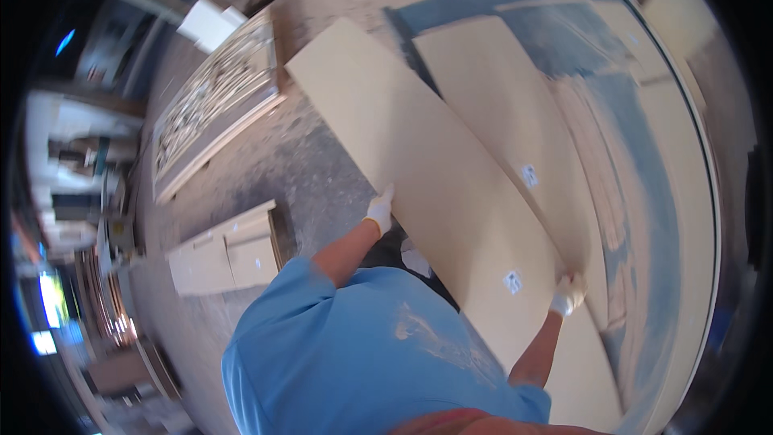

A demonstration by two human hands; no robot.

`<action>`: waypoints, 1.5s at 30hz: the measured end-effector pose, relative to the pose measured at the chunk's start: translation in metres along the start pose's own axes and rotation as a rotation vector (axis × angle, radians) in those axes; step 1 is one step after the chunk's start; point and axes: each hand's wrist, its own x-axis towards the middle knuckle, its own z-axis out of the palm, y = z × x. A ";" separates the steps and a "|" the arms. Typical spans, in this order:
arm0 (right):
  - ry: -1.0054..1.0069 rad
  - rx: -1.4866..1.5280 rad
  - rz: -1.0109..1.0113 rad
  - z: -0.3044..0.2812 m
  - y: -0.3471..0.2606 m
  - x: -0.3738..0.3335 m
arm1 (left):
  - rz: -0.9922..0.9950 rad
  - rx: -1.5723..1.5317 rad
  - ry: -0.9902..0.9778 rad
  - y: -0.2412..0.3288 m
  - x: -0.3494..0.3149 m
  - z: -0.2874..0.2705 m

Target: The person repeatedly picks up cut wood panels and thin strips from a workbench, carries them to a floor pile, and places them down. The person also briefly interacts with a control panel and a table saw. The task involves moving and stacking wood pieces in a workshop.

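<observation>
A long, pale beige board [435, 169] lies slantwise in front of me, with a small white label [513, 282] on its face. My left hand [380, 211], in a white glove, is closed on the board's left edge. On its opposite long edge, nearer my body, my right hand [569, 294] grips with its fingers curled; it is gloved too. Beside the held board, to the right, a second pale board [515, 105] with its own label [529, 176] rests on a blue, dust-covered work surface [572, 36]. The held board partly overlaps that surface.
To the left, a stack of pale panels [241, 251] sits low near the grey floor [310, 169]. Beyond it stands a platform [217, 101] covered with many thin pieces. White sheets [211, 24] lie at its far end. A dark-edged rail [699, 137] curves along the right.
</observation>
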 end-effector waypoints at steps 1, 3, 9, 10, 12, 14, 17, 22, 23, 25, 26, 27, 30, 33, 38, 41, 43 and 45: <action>-0.058 0.021 0.038 0.001 0.009 -0.003 | 0.072 0.031 0.034 -0.007 -0.005 0.000; -0.239 -0.036 0.100 0.002 0.029 -0.009 | 0.018 0.051 0.212 -0.021 -0.019 -0.004; -0.362 -0.181 0.091 -0.021 0.128 -0.005 | -0.110 0.206 0.299 -0.047 -0.057 -0.011; -0.432 -0.253 0.167 -0.030 0.145 0.005 | -0.064 0.270 0.330 -0.051 -0.060 -0.004; -0.357 -0.201 0.050 -0.043 0.172 0.024 | -0.170 -0.045 0.230 -0.063 -0.063 0.023; -0.412 -0.221 0.002 -0.048 0.183 0.039 | -0.256 -0.002 0.221 -0.085 -0.079 0.052; -0.416 -0.273 0.041 -0.042 0.171 0.044 | -0.149 -0.047 0.094 -0.105 -0.100 0.077; -0.438 -0.270 0.030 -0.021 0.106 0.009 | -0.154 0.083 0.146 -0.087 -0.097 0.026; -0.444 -0.267 0.021 -0.015 0.092 -0.001 | -0.155 0.079 0.179 -0.076 -0.088 0.008; -0.458 -0.253 0.004 -0.006 0.065 -0.023 | -0.158 0.072 0.204 -0.060 -0.074 -0.027; -0.464 -0.247 -0.006 -0.001 0.052 -0.034 | -0.159 0.070 0.196 -0.052 -0.069 -0.043; -0.472 -0.240 -0.014 0.002 0.039 -0.044 | -0.164 0.066 0.248 -0.045 -0.064 -0.055; -0.503 -0.233 -0.040 0.013 0.000 -0.071 | -0.194 0.134 0.224 -0.027 -0.060 -0.088; -0.519 -0.210 -0.074 0.019 -0.033 -0.106 | -0.157 0.093 0.222 -0.018 -0.061 -0.153; -0.566 -0.215 -0.067 0.023 -0.062 -0.163 | -0.224 0.249 0.354 -0.065 -0.096 -0.226; -0.591 -0.206 -0.068 0.023 -0.062 -0.172 | -0.214 0.204 0.386 -0.070 -0.095 -0.263; -0.597 -0.202 -0.074 0.020 -0.059 -0.168 | -0.170 0.097 0.432 -0.067 -0.092 -0.283; -0.557 -0.219 -0.105 0.015 -0.058 -0.163 | -0.254 0.171 0.466 -0.068 -0.097 -0.299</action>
